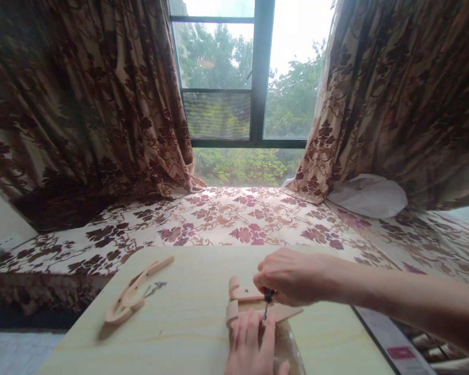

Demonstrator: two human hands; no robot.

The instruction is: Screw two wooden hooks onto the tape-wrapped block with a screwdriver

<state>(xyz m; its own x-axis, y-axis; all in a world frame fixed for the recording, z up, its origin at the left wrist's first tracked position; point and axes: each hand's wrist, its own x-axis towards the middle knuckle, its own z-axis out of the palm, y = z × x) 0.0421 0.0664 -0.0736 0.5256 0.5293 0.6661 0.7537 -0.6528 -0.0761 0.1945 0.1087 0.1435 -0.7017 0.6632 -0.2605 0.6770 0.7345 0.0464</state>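
Observation:
My right hand [287,276] is closed around the dark handle of a screwdriver [268,295], its thin shaft pointing down. The tip meets a flat, pale wooden piece [283,312] with a rounded left end and a pointed right end. My left hand [252,341] holds this piece down, fingers on either side of the tip. Under that hand lies a brownish, glossy object, mostly covered. Just beyond is a second wooden piece [248,292] with a small hole and an upturned left end.
On the table [180,333], a curved wooden assembly [131,297] lies at the left beside several small metal screws [155,288]. A dark-edged flat object [391,341] is at the right. Behind stand a floral-covered ledge [242,219], curtains and a window; a white bag [369,195] rests there.

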